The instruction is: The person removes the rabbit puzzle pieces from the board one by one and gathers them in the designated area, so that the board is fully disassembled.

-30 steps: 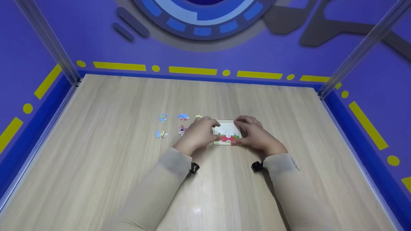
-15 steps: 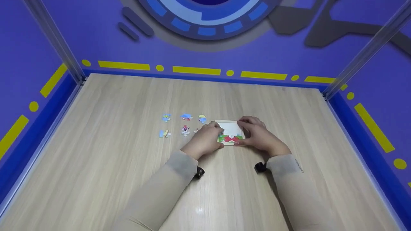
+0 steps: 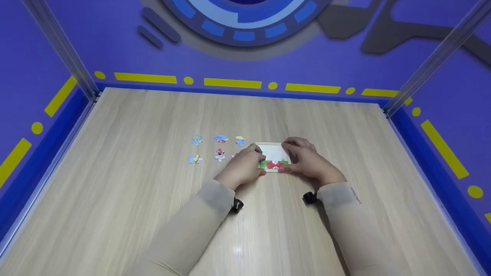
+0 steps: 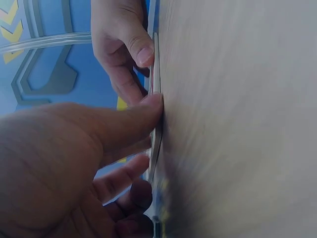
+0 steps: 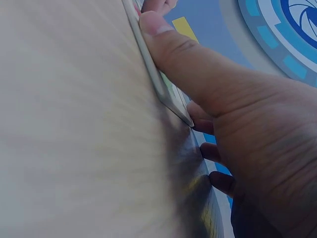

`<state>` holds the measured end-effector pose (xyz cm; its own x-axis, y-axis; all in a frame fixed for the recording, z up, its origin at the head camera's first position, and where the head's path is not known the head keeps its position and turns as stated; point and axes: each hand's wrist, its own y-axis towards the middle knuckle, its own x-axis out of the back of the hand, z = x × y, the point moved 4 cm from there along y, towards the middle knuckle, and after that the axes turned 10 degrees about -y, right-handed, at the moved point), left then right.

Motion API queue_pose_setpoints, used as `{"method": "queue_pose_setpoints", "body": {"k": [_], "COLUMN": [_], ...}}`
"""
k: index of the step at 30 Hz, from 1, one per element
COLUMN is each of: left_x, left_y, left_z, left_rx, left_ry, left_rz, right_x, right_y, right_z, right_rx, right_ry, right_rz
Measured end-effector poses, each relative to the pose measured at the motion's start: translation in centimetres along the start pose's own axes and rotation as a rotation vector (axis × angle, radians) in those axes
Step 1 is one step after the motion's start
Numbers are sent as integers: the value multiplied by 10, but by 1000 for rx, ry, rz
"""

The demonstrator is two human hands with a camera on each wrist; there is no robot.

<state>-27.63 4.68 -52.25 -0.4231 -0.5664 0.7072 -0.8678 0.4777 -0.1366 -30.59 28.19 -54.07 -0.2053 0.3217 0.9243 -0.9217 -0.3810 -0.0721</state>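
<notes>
Showing red and green pieces (image 3: 274, 165) along its near edge, a puzzle frame (image 3: 268, 143) near the middle of a wooden table (image 3: 153, 126) is pinched between thumb and fingers on its left by the left hand (image 3: 242, 165) and on its right by the right hand (image 3: 311, 163). Dark lettering on the right cuff (image 3: 335, 193) is too small to be read. Since one second earlier, the left thumb has been shifted to the frame's near edge and a loose blue-and-yellow piece (image 3: 239, 140) fully uncovered.
</notes>
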Motion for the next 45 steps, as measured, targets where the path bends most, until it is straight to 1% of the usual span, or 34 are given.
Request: {"method": "queue_pose_setpoints", "body": {"k": [7,11,17,21,30,37,42,45], "left_x": [-1,-2,-1,-1,-2,-1,0,0], "left_y": [0,0,2,2,2,1,1,1], "left_z": [0,0,-1,-3,-4,-5,-6,-6], "left_rx": [-9,-14,-24,-28,-9,9,-3,-20], "left_ry": [-6,-16,-20,-16,-24,-59,-59,-56], "left_rz": [1,-4,-17,-20,-26,-38,-46,-60], "right_x": [0,0,1,2,1,2,1,0], "right_y": [0,1,3,3,3,3,3,4], "right_z": [-2,1,8,10,10,11,11,10], "right_rx": [-10,-22,-32,-40,-62,-66,-95,-93], "right_ry": [3,1,-52,-70,-54,-47,-40,-38], "right_rz": [-5,-24,-55,-55,-48,-52,-41,-42]}}
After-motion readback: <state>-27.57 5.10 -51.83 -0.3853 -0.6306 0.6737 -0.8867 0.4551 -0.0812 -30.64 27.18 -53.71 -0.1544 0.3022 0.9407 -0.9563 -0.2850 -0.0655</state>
